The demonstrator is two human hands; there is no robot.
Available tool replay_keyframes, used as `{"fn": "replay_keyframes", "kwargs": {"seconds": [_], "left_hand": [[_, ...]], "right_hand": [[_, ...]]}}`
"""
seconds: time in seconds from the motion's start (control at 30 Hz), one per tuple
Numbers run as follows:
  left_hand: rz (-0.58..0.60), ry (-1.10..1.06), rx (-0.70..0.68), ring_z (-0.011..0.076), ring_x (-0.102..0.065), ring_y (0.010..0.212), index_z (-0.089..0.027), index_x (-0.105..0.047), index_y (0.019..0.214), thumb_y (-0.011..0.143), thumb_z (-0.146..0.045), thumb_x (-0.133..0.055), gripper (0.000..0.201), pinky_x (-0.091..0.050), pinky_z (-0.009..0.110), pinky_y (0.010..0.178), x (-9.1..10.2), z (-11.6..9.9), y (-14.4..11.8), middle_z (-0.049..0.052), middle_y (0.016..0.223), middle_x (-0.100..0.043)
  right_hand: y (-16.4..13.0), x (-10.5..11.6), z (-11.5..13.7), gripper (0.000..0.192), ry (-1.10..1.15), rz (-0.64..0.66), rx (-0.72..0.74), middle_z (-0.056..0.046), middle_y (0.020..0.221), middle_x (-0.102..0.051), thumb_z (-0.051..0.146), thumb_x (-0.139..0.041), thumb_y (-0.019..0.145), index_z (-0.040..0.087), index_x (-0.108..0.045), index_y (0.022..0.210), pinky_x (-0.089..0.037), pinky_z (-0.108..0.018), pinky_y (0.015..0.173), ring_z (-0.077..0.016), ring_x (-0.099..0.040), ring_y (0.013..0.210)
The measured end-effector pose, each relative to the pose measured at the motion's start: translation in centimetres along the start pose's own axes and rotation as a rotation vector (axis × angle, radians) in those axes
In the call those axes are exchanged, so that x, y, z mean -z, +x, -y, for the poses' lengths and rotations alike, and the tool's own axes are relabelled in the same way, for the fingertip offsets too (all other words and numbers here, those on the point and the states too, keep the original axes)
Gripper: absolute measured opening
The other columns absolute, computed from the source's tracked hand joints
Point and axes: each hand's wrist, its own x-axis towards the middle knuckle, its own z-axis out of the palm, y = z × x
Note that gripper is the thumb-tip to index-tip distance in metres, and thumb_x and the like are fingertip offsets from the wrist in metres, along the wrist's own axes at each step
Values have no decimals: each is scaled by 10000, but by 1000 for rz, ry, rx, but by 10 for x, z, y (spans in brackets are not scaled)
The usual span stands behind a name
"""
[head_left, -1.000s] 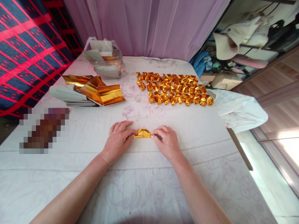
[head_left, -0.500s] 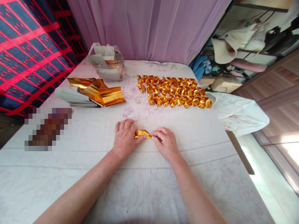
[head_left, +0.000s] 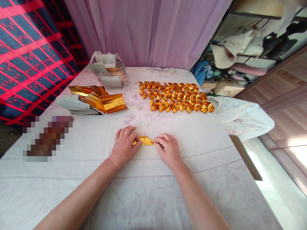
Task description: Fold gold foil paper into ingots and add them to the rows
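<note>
Between my two hands lies a small folded piece of gold foil paper (head_left: pixel 145 140), flat on the cloth, with slanted upper corners and a straight lower edge. My left hand (head_left: pixel 125 143) grips its left end between thumb and fingers, hiding that end. At the opposite end, my right hand (head_left: pixel 168 147) pinches the right tip with thumb and forefinger. Beyond the hands, several folded gold paper ingots (head_left: pixel 177 95) stand in three rows. Loose gold foil sheets (head_left: pixel 112 103) lie fanned out at the left, on a stack of grey-backed paper (head_left: pixel 76 105).
A clear plastic bag (head_left: pixel 109 70) of more sheets stands at the back left. Pale floral cloth (head_left: pixel 144 198) covers the table. A white plastic bag (head_left: pixel 244 116) hangs beside the right edge, near a shelf with a hat (head_left: pixel 223 56). A blurred patch (head_left: pixel 48 137) hides something at left.
My left thumb has shifted left off the middle of the gold foil paper, so more of its face shows, now lying flatter. My right hand still pinches the right tip.
</note>
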Motion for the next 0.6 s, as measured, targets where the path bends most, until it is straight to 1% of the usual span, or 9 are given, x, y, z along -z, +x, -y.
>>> {"fn": "replay_keyframes", "kwargs": {"seconds": [0.13,0.33,0.5,0.6], "left_hand": [[40,-31,-11,300,-476,1253,-238,-668,874,878,-288,-578,102,-335,561,1077,3,9,-1,96,1309,-563],[90,-75,-55,290,-449,1311,-279,-696,938,906,-246,-505,196,-317,578,1090,6,22,-4,68,1357,-555],[133,-79,-17,306,-406,1369,-318,-715,985,910,-226,-487,257,-284,619,1105,7,27,-6,48,1405,-543],[112,-92,-18,300,-416,1366,-303,-706,984,900,-237,-502,230,-286,612,1111,7,27,-7,52,1402,-552]], "right_hand": [[0,0,0,172,-14,-5,5,-8,916,-700,148,-622,864,268,-745,873,-421,-327,802,-179,-627,895],[0,-1,-3,182,-7,9,9,-15,917,-697,152,-603,869,266,-744,874,-420,-343,832,-186,-618,899],[-1,-1,-5,187,11,12,21,-24,913,-694,157,-589,876,258,-746,882,-420,-350,852,-190,-616,896],[-1,-1,-4,186,0,12,21,-24,911,-694,163,-586,876,260,-745,883,-420,-350,852,-190,-617,896]]}}
